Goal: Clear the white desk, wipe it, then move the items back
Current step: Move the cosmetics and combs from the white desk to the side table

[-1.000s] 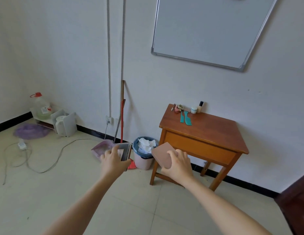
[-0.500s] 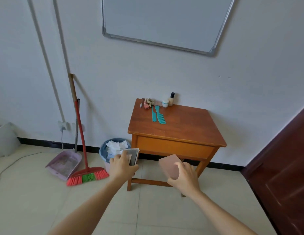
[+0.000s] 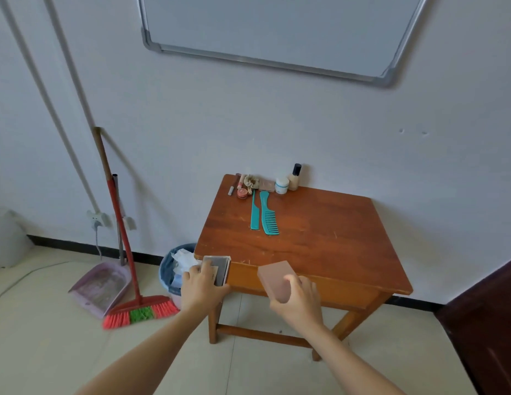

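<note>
head view: left hand point(image 3: 201, 286) grips a grey case point(image 3: 218, 267), right hand point(image 3: 298, 297) holds a pink box point(image 3: 275, 280). both hang just off the wooden table point(image 3: 320, 246) front edge.

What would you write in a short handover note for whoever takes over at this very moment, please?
Left hand grips a flat grey case; right hand grips a flat pink box. Both are held above the floor at the wooden table's near edge.
On the table: two teal combs, plus a white jar, a bottle and small cosmetics by the wall.
Left: probably set both items down here. The white desk is out of view, so clearing and wiping cannot be judged.
</note>
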The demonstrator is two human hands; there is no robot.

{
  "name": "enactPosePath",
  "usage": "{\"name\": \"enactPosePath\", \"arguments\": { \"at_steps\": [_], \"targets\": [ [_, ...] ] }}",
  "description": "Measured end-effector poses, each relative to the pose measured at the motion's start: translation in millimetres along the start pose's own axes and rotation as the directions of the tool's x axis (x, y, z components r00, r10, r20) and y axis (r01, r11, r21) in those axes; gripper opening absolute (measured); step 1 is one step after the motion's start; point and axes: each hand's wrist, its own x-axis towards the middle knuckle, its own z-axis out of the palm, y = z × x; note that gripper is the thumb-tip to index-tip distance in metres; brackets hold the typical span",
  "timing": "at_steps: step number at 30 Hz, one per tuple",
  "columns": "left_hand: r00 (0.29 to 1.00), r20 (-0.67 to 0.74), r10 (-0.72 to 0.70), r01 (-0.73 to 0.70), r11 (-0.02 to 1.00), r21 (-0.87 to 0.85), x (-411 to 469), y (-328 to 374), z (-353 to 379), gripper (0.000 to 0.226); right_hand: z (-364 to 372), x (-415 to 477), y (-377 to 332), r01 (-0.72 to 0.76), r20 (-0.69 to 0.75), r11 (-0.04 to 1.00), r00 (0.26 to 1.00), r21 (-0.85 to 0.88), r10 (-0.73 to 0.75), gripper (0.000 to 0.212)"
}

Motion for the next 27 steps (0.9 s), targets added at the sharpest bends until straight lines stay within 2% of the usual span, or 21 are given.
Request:
{"name": "enactPosePath", "arguments": {
  "at_steps": [5, 11, 17, 22, 27],
  "targets": [
    [1.000, -0.013, -0.019, 0.020, 0.999, 0.033, 50, -2, 16, 0.062, 14, 42, 0, -0.015, 0.016, 1.000, 1.000, -0.001, 0.015, 0.058],
    [1.000, -0.003, 0.001, -0.001, 1.000, 0.026, 142, 15, 27, 0.062, 23, 118, -15, -0.099, -0.013, 0.995, 0.995, 0.014, 0.099, 0.057],
    [0.990, 0.073, 0.121, -0.125, 0.990, 0.064, 212, 61, 44, 0.064, 16, 187, -21, -0.237, -0.074, 0.971, 0.969, -0.019, 0.235, 0.057],
    [0.960, 0.181, 0.213, -0.228, 0.971, 0.067, 236, 110, 70, 0.066, 3, 200, 13, -0.364, -0.111, 0.927, 0.929, -0.087, 0.354, 0.057],
    [0.949, 0.199, 0.244, -0.267, 0.959, 0.097, 250, 157, 97, 0.066, -11, 218, 43, -0.409, -0.135, 0.909, 0.908, -0.083, 0.397, 0.058]
  ]
}}
